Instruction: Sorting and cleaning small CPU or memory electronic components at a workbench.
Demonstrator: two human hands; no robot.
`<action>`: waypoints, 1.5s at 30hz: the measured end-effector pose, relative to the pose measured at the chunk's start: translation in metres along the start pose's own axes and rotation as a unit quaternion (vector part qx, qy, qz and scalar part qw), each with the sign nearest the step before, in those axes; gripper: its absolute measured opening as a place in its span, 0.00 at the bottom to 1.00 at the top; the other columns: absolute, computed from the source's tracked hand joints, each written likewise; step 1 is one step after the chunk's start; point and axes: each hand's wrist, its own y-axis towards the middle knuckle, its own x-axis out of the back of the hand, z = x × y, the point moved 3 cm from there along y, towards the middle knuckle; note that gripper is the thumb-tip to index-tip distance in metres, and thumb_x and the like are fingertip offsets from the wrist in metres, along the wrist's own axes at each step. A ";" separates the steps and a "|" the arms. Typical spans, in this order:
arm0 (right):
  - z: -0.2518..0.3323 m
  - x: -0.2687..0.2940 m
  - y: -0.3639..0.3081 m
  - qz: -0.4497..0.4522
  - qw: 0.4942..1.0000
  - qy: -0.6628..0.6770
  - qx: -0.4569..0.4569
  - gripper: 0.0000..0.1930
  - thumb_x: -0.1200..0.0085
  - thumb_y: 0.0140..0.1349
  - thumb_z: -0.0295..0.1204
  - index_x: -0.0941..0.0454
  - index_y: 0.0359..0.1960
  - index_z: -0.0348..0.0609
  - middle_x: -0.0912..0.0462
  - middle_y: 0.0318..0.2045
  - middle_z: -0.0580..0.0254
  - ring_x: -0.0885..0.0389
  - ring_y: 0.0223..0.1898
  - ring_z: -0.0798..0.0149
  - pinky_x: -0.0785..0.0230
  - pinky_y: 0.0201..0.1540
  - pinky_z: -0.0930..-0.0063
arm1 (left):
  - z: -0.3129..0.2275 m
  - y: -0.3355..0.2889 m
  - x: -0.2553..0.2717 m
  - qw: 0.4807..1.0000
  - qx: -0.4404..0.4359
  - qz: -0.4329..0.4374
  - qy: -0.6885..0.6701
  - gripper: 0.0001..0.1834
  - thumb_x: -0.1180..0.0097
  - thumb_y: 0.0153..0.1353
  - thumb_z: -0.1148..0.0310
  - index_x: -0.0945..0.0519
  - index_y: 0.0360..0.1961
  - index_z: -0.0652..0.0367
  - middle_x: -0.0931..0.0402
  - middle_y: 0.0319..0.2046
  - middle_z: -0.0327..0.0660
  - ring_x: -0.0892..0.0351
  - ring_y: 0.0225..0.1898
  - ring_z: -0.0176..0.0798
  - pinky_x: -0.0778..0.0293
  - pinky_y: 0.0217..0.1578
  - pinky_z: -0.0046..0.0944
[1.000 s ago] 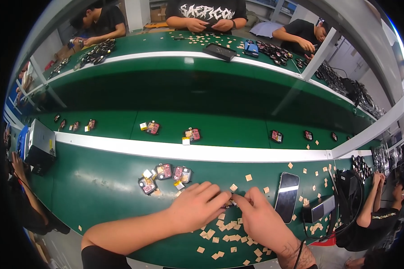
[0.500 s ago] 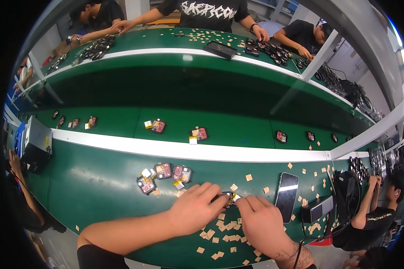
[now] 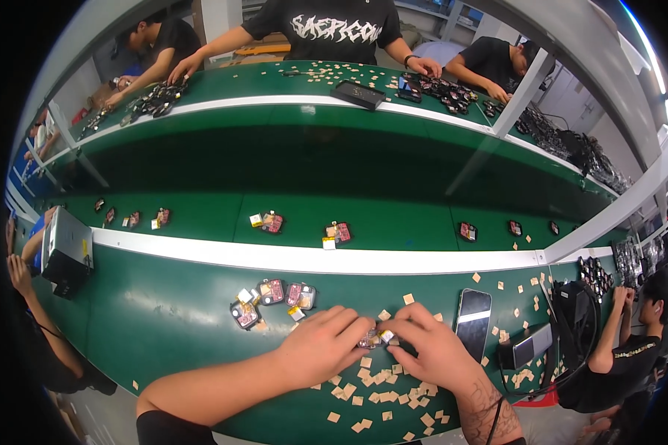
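Observation:
My left hand (image 3: 325, 343) is closed around a small black-cased electronic device (image 3: 369, 339), its fingers covering much of it. At the device's right side is a small silver-white battery pouch with yellow tape (image 3: 386, 337). The thumb and index finger of my right hand (image 3: 432, 348) are bent around this pouch, one at each side. Just left of my left hand lie several similar open devices (image 3: 272, 291) with red circuit boards and pouches. Many small tan square pads (image 3: 382, 377) are scattered below and between my hands on the green table (image 3: 163, 311).
A phone (image 3: 473, 320) lies right of my right hand, beside a grey box-shaped device (image 3: 527, 346) with a cable. Beyond the white rail (image 3: 312, 256), more devices (image 3: 339, 232) sit on a green belt. Co-workers sit across and at both sides. A grey metal box (image 3: 67, 248) stands far left.
My right thumb and index finger have spread from a tight pinch, and the pouch shows more between them. My left hand keeps its grip on the device. The view has shifted slightly.

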 end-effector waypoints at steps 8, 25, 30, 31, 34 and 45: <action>0.015 -0.001 -0.007 0.024 0.999 -0.023 0.033 0.17 0.36 0.63 0.20 0.17 0.54 0.40 0.27 0.43 0.60 0.19 0.36 0.55 0.19 0.39 0.60 | 0.000 -0.003 0.001 1.000 0.002 0.019 0.014 0.26 0.25 0.57 0.66 0.21 0.55 0.58 0.21 0.42 0.43 0.18 0.43 0.50 0.19 0.44 0.46; 0.002 -0.013 -0.004 -0.019 0.999 0.012 -0.037 0.10 0.37 0.66 0.21 0.19 0.48 0.43 0.20 0.42 0.58 0.15 0.37 0.55 0.20 0.36 0.59 | -0.002 -0.002 0.001 0.999 0.019 -0.001 -0.029 0.27 0.25 0.57 0.70 0.22 0.56 0.60 0.21 0.42 0.47 0.18 0.44 0.54 0.19 0.45 0.48; 0.008 -0.002 0.003 0.004 0.999 -0.029 0.024 0.14 0.34 0.64 0.23 0.17 0.51 0.46 0.19 0.43 0.61 0.14 0.36 0.53 0.19 0.37 0.63 | 0.002 -0.002 0.001 0.999 0.019 0.005 -0.040 0.27 0.25 0.57 0.69 0.22 0.56 0.59 0.22 0.42 0.46 0.18 0.45 0.53 0.19 0.45 0.48; 0.005 -0.005 0.002 0.028 0.997 -0.050 0.044 0.14 0.33 0.64 0.23 0.16 0.52 0.47 0.19 0.44 0.63 0.14 0.37 0.53 0.19 0.38 0.64 | 0.002 -0.002 0.001 0.999 0.006 0.012 -0.040 0.27 0.25 0.57 0.69 0.22 0.56 0.58 0.22 0.42 0.46 0.17 0.45 0.53 0.18 0.45 0.48; -0.007 -0.008 0.001 0.028 0.991 -0.083 0.105 0.15 0.32 0.64 0.23 0.16 0.52 0.46 0.18 0.42 0.63 0.13 0.36 0.53 0.19 0.38 0.64 | 0.004 -0.002 0.001 1.000 -0.010 0.021 -0.021 0.26 0.24 0.57 0.68 0.21 0.55 0.57 0.23 0.42 0.44 0.18 0.45 0.52 0.18 0.45 0.47; -0.008 -0.009 0.007 -0.017 0.992 0.123 -0.021 0.11 0.35 0.67 0.18 0.14 0.49 0.40 0.15 0.34 0.59 0.20 0.28 0.69 0.26 0.32 0.72 | 0.006 -0.002 0.000 0.996 -0.063 0.063 0.004 0.17 0.26 0.59 0.67 0.14 0.50 0.50 0.23 0.42 0.38 0.18 0.44 0.45 0.18 0.43 0.45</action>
